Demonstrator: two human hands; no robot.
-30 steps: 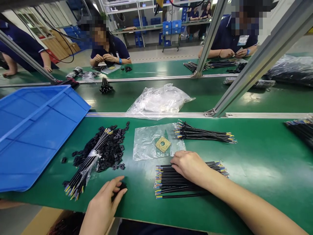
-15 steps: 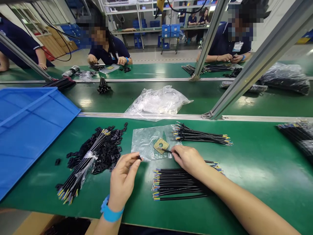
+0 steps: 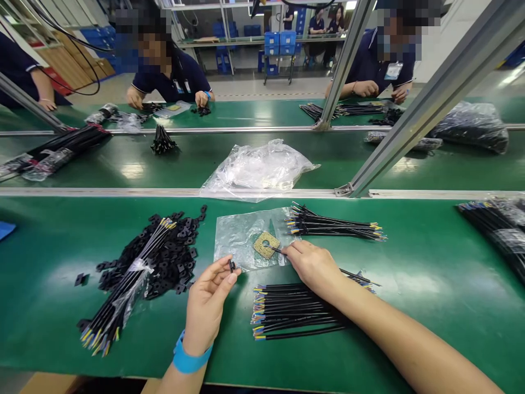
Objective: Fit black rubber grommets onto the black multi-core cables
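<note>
Between thumb and fingertips, my left hand (image 3: 209, 298) pinches a small black plastic clip (image 3: 232, 266). My right hand (image 3: 311, 265) grips a thin black cable (image 3: 279, 250), whose stripped end lies over a yellow square sponge (image 3: 262, 250) near the hole in its middle. Under the sponge is a clear plastic bag (image 3: 233, 235). Below my right hand lies a row of black cables (image 3: 295, 303) with coloured wire ends, partly hidden by my forearm. Behind that hand rests another cable bundle (image 3: 336, 224).
Left of my hands, a tied cable bundle (image 3: 135, 273) lies across a pile of black clips (image 3: 176, 257). A crumpled plastic bag (image 3: 258, 169) lies beyond the metal rail (image 3: 102, 192). A slanted metal post (image 3: 394, 126) stands right. Several co-workers sit across the table.
The large blue bin has moved off to the left, with only a corner left in view. The clip in my left hand is turned more upright. My right hand keeps the cable at the sponge.
</note>
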